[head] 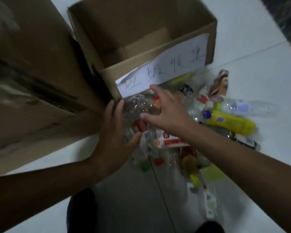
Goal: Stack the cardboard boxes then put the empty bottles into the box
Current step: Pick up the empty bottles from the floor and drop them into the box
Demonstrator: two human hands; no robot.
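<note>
A large closed brown cardboard box (32,78) stands left of the hands; just beyond them sits the open brown cardboard box (141,41) with a handwritten white paper label (163,71). The left hand (114,140) and right hand (165,110), fingers spread, cup a clear crumpled plastic bottle (139,105) between them (contact blurred). Right of the grip lies a yellow plastic bottle (230,121), among other empties on the white tiled floor (259,61).

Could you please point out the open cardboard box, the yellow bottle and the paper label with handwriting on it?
open cardboard box (160,21): head view, inner far wall.
yellow bottle (228,122): head view, middle of its body.
paper label (165,69): head view, centre of the sheet.
</note>
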